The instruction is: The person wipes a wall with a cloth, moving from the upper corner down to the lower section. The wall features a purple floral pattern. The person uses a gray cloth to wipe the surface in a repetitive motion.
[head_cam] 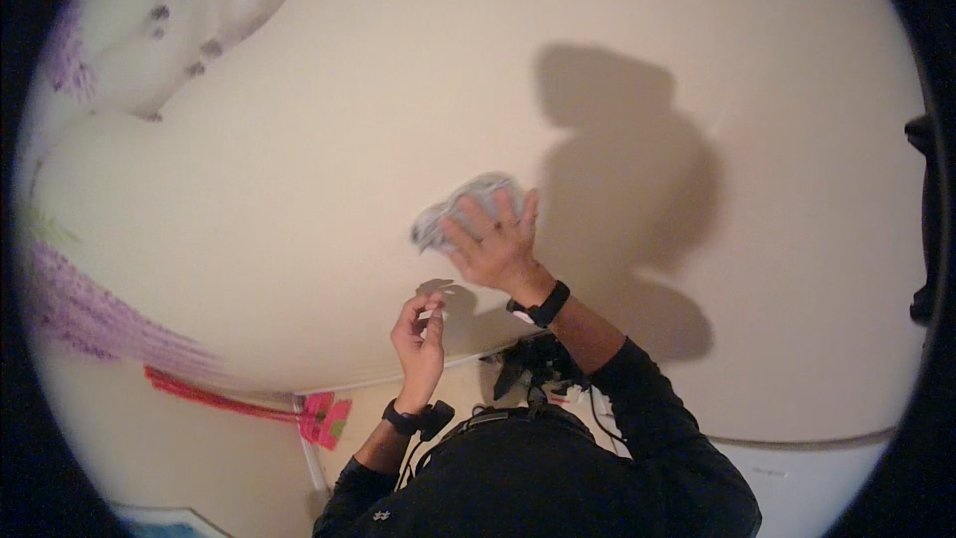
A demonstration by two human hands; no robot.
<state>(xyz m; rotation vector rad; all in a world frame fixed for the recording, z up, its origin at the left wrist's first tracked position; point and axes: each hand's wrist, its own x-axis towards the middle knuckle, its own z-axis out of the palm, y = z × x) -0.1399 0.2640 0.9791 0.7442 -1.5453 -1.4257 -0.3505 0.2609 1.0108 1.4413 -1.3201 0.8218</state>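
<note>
My right hand (494, 245) presses a crumpled grey cloth (489, 185) flat against a cream wall (358, 127). Its fingers are spread over the cloth, which shows past the fingertips and to the left. Motion blurs both slightly. Lower and to the left, my left hand (420, 336) is raised near the wall without a visible hold on anything. Its fingers curl loosely, the thumb close to the fingertips with a small gap. Each wrist wears a black band, the right one (549, 304) and the left one (418, 420).
Purple flower pictures (97, 314) decorate the wall at the left. A long red thing with a pink and green end (325, 418) is at lower left. Dark items (534, 366) lie low by my body. A white surface (799, 474) is at lower right, and a black object (930, 217) at the right rim.
</note>
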